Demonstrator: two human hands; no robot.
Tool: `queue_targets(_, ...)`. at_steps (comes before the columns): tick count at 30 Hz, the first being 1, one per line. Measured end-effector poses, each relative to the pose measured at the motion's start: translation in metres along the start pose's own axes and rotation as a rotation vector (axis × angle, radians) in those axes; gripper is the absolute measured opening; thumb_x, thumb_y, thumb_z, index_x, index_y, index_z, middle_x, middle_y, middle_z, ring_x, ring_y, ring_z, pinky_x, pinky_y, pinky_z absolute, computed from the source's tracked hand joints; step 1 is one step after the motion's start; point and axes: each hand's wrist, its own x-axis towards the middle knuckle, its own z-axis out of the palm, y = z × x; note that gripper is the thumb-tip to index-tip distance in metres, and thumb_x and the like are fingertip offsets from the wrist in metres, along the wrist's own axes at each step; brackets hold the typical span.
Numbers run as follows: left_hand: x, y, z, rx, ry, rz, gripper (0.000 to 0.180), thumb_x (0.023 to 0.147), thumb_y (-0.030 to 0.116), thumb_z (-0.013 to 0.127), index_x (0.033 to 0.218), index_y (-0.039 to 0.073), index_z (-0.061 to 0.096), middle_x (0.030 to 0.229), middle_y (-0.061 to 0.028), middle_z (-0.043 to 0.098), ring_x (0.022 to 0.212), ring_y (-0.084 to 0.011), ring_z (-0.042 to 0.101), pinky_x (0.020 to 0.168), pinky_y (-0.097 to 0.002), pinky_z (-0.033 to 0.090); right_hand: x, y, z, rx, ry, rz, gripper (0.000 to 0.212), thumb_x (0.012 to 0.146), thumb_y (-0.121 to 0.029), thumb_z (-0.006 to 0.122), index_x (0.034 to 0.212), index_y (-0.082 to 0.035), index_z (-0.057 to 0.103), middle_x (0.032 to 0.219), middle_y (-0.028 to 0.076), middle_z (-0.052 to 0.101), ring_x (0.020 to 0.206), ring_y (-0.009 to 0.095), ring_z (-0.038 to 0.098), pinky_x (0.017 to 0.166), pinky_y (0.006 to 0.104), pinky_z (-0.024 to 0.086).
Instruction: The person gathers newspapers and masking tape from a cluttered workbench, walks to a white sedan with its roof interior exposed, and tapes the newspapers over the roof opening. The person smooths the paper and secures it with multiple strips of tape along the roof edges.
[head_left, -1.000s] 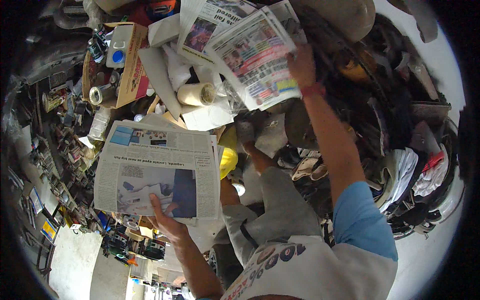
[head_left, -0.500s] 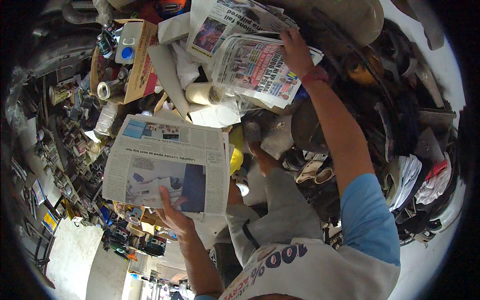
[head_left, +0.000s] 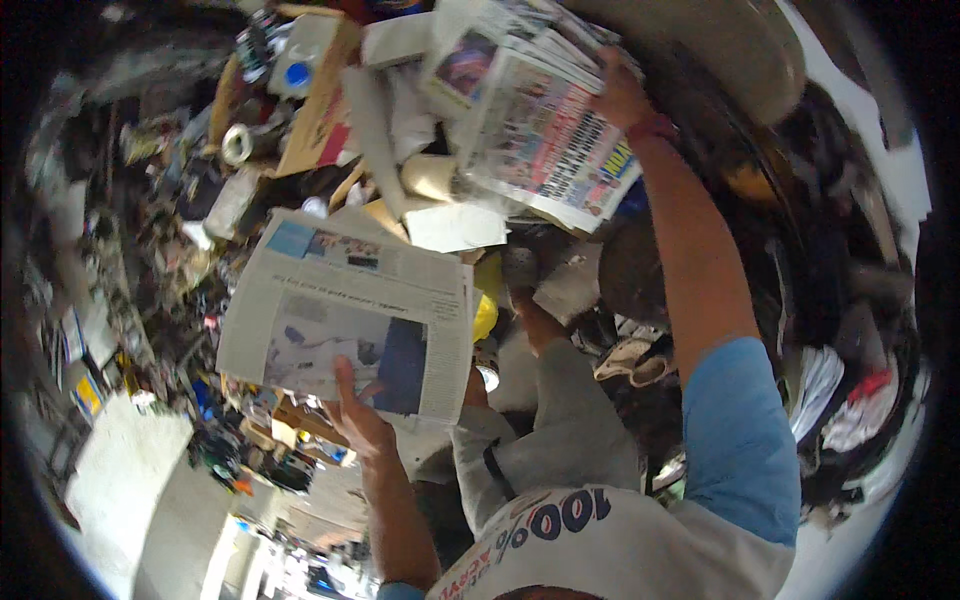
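Observation:
My left hand (head_left: 355,415) grips a folded newspaper (head_left: 345,310) by its near edge, thumb on top and fingers beneath. The sheet is grey-white, with a large photo on its lower half. Farther off to the right, my right hand (head_left: 622,92) is closed on the far right edge of a folded newspaper (head_left: 550,140) with a red and yellow front page. More newspapers (head_left: 465,60) lie beneath and beyond that one. The fingertips of my right hand are partly hidden by blur and the paper.
A cardboard box (head_left: 325,110) with a white jug (head_left: 303,55) and cans stands at the far left. Near it are a paper roll (head_left: 430,178) and a yellow object (head_left: 485,300). Shoes (head_left: 635,360) and cloths (head_left: 855,410) lie at right; clutter covers the left.
The whole view has tilted and blurred, shifting the scene a little to the right. Both hands keep hold of their newspapers; the right one has hardly moved against the pile.

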Motion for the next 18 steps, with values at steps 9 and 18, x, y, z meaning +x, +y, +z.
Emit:
queue_targets(9,-0.022,-0.028,-0.108,-0.001,0.003,-0.109,0.057,0.109,0.034,0.074,0.155,0.006,0.057,0.141,-0.0119,0.068,0.123,-0.0253,0.068,0.079,-0.0410,0.065,0.009,-0.006,-0.049,0.380,-0.605,0.256,0.063,0.099,-0.012,0.073,0.158,-0.001,0.057,0.117,0.011,0.075,0.094,0.019,0.069,0.080,0.0400,0.056)
queue_targets(18,-0.097,-0.112,-0.289,0.282,0.294,0.037,0.051,0.111,0.030,0.070,0.148,-0.001,0.056,0.130,-0.0233,0.075,0.116,-0.0411,0.071,0.100,-0.0486,0.056,-0.066,-0.097,-0.197,0.101,-0.273,0.017,0.059,0.105,-0.017,0.075,0.152,0.012,0.056,0.137,0.023,0.070,0.119,0.035,0.069,0.107,0.0453,0.051)
